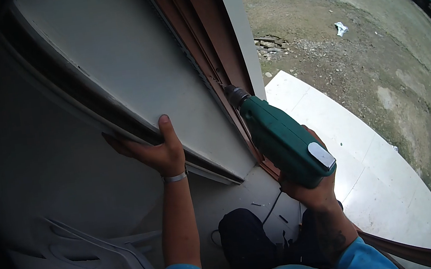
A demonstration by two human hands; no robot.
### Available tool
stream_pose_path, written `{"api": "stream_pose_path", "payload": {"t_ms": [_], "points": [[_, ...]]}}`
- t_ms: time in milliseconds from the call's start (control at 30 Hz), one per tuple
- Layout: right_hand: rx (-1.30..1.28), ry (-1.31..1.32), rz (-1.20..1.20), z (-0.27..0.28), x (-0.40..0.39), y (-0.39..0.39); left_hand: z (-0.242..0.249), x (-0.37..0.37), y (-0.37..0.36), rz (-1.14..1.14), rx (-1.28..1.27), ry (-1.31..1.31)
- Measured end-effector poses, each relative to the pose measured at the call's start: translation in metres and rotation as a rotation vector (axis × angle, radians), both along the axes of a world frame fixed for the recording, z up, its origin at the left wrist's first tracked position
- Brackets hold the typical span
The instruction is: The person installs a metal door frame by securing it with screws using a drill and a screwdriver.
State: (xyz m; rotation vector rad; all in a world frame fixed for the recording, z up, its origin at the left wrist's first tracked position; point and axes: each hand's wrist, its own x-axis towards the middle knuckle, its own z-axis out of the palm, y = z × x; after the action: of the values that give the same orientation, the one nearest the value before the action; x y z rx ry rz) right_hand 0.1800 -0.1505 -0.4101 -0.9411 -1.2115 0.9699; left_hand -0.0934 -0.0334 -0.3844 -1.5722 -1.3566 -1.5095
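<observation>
— Dirt yard [314, 20] beyond pale tiles [358, 138]. Where, the green drill [280, 137]?
— Gripped in the right hand [311, 191], with bit [218, 82] at the brown frame [217, 37].
— And the left hand [163, 156]?
— Left of it, clamped around the white panel [118, 44] at its edge.

We could pass right of the drill [283, 137], over the tiles [376, 174]. Left of it, the door [119, 55] bars our way, with the frame [212, 22] ahead; lower left stands a chair [101, 256], and our knees [243, 238] narrow the floor.
</observation>
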Motion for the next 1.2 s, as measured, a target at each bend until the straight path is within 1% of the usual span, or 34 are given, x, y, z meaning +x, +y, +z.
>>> {"api": "stream_pose_path", "payload": {"t_ms": [67,167,300,367,467,567,633,667,700,800,833,900,933,967,1000,1033,1133,1167,1200], "points": [[0.088,-0.114,-0.061,-0.003,0.001,0.002,-0.001,0.0,0.002,-0.003,-0.009,0.004],[0.013,-0.09,-0.042,0.002,0.004,0.0,-0.003,-0.002,0.002,0.021,-0.015,-0.001],[-0.011,-0.092,-0.032,-0.002,0.005,0.001,-0.003,-0.004,0.001,-0.014,0.013,0.008],[0.062,-0.156,-0.059,-0.005,0.007,0.003,-0.004,-0.003,0.002,-0.029,0.02,-0.004],[0.1,-0.187,-0.047,-0.008,0.01,0.006,-0.005,-0.001,-0.002,-0.006,0.015,0.014],[0.082,-0.14,0.028,0.004,0.015,0.007,-0.001,0.003,-0.006,-0.036,0.002,0.021],[0.121,-0.153,0.022,0.008,0.014,0.005,0.0,0.005,-0.007,-0.125,0.012,-0.07],[0.175,-0.172,0.022,0.011,0.013,0.009,0.001,0.006,-0.01,-0.102,-0.007,-0.108],[0.182,-0.176,0.019,0.014,0.013,0.01,0.005,0.01,-0.012,-0.033,-0.014,-0.093],[0.181,-0.164,0.082,0.015,0.016,0.008,0.003,0.011,-0.012,-0.105,0.012,-0.104],[0.181,-0.166,0.073,0.013,0.015,0.008,0.003,0.012,-0.011,-0.129,0.004,-0.151],[0.401,-0.318,0.026,0.006,0.011,0.008,0.004,0.015,-0.011,-0.163,-0.005,-0.195],[0.448,-0.344,0.038,0.002,0.012,0.011,0.005,0.018,-0.01,-0.187,-0.003,-0.223],[0.446,-0.34,0.032,0.003,0.012,0.011,0.005,0.018,-0.011,-0.207,-0.003,-0.249],[0.424,-0.342,0.022,0.004,0.011,0.012,0.006,0.016,-0.014,-0.151,-0.035,-0.212],[0.402,-0.343,0.015,0.005,0.009,0.013,0.006,0.013,-0.015,-0.15,-0.033,-0.208],[0.456,-0.391,0.008,0.005,0.003,0.008,0.006,0.013,-0.013,-0.124,-0.058,-0.138],[0.457,-0.397,0.006,0.009,0.004,0.008,0.006,0.016,-0.011,-0.197,-0.037,-0.212],[0.426,-0.374,0.07,0.014,0.007,0.008,0.005,0.017,-0.011,-0.268,-0.019,-0.286]]}}
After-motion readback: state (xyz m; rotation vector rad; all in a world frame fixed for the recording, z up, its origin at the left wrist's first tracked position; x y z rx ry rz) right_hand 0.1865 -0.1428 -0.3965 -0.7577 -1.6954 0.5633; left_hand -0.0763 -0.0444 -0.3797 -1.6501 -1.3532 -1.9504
